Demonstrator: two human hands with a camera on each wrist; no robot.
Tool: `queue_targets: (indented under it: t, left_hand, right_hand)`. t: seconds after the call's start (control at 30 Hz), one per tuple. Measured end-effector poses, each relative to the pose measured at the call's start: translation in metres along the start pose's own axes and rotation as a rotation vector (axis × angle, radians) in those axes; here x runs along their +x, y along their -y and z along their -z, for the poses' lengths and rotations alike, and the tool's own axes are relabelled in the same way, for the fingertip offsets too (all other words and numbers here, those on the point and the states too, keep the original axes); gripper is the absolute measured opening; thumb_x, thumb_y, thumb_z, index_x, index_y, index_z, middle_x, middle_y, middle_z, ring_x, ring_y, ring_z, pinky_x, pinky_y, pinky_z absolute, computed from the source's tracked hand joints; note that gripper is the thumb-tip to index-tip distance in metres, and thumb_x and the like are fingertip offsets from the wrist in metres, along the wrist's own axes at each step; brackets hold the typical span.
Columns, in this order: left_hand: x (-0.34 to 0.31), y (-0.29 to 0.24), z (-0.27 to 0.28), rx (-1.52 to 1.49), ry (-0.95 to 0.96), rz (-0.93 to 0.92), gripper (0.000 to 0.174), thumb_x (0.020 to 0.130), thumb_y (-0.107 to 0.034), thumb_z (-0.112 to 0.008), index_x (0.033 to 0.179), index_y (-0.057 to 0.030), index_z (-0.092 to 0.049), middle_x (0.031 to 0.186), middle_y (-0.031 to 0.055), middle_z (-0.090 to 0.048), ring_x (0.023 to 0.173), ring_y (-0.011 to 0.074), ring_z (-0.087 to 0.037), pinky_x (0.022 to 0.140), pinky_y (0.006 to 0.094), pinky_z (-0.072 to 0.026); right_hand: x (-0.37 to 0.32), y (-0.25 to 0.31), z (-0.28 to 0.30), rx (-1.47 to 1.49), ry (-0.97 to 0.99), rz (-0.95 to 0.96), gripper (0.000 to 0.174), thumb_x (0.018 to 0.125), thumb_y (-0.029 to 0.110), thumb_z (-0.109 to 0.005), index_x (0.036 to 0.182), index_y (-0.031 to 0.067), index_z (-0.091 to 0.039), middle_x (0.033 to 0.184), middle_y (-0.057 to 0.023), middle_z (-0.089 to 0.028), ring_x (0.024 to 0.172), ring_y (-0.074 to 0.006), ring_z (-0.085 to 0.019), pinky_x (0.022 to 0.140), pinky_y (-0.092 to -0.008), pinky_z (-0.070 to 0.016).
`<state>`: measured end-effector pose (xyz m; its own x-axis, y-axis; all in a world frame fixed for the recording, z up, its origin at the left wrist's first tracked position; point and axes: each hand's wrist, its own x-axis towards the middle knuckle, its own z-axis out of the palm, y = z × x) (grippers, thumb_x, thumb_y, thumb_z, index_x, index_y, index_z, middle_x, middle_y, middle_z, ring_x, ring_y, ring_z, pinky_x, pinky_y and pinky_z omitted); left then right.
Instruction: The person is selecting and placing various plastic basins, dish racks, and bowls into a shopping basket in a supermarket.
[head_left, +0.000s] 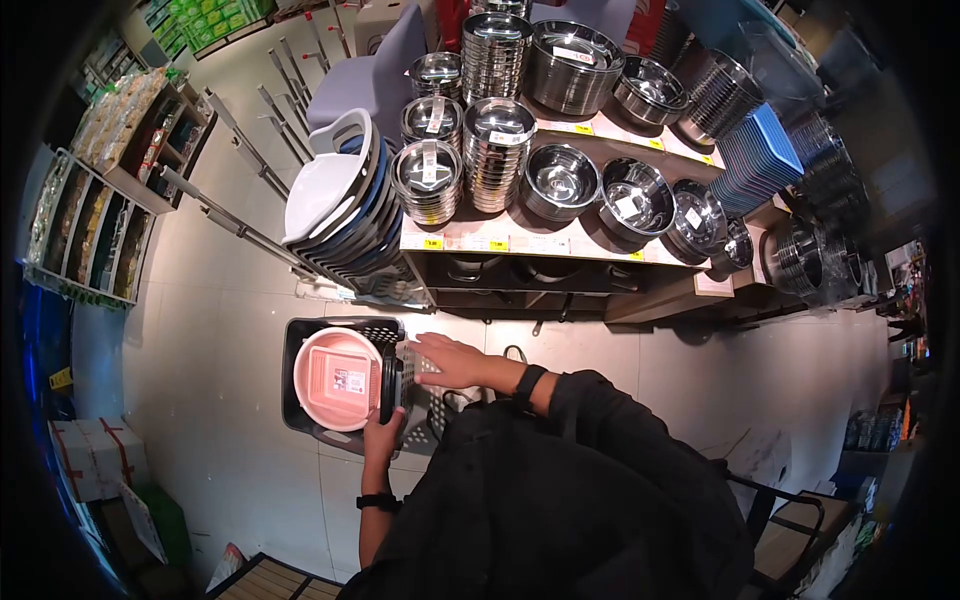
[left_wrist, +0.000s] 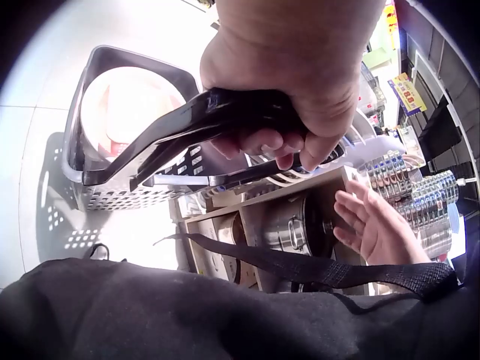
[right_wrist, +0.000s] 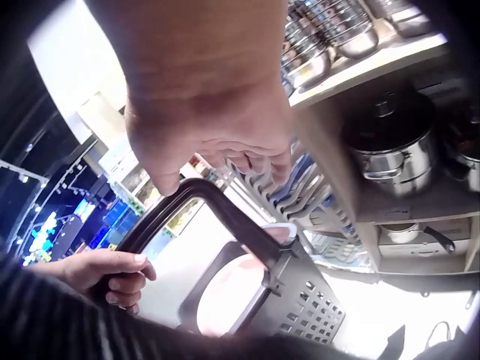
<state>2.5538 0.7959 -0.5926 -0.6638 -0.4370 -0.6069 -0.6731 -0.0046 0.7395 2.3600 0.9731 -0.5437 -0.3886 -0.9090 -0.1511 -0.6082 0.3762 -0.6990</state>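
Note:
My left hand grips the black handle of a grey perforated shopping basket, its fingers curled round the bar. Inside the basket lies a round pink basin, and in that sits a smaller pink square basket with a white label. My right hand is held over the basket's right side, fingers loosely extended and holding nothing. In the right wrist view the same hand hangs close above the raised handle, its thumb near the bend.
A display shelf in front bears stacked steel bowls and basins. Left of it stands a pile of plastic stools. Steel pots sit on the lower shelf. White boxes stand at the far left.

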Motion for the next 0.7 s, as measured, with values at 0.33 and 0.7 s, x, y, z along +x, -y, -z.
queue_targets:
  t: [0.33, 0.7]
  left_hand:
    - [0.011, 0.013, -0.002, 0.070, -0.091, -0.138, 0.037, 0.081, -0.034, -0.072, 0.092, 0.0002, -0.066, 0.079, 0.0125, -0.066, 0.072, 0.0237, -0.063, 0.068, 0.0360, -0.0485]
    - [0.001, -0.011, -0.007, 0.186, -0.157, -0.105, 0.044, 0.080, -0.044, -0.068, 0.095, -0.0030, -0.067, 0.085, 0.0193, -0.068, 0.084, 0.0367, -0.066, 0.076, 0.0435, -0.0501]
  right_hand:
    - [-0.082, -0.045, 0.027, 0.146, -0.077, -0.412, 0.075, 0.093, 0.051, -0.052, 0.145, 0.0001, -0.033, 0.142, -0.0254, -0.043, 0.130, -0.0379, -0.044, 0.109, -0.0395, -0.0359]
    - [0.044, 0.036, -0.003, -0.324, -0.038, 0.236, 0.070, 0.079, 0.016, -0.064, 0.143, 0.0085, -0.038, 0.148, -0.0244, -0.032, 0.139, -0.0403, -0.030, 0.111, -0.0479, -0.0315]
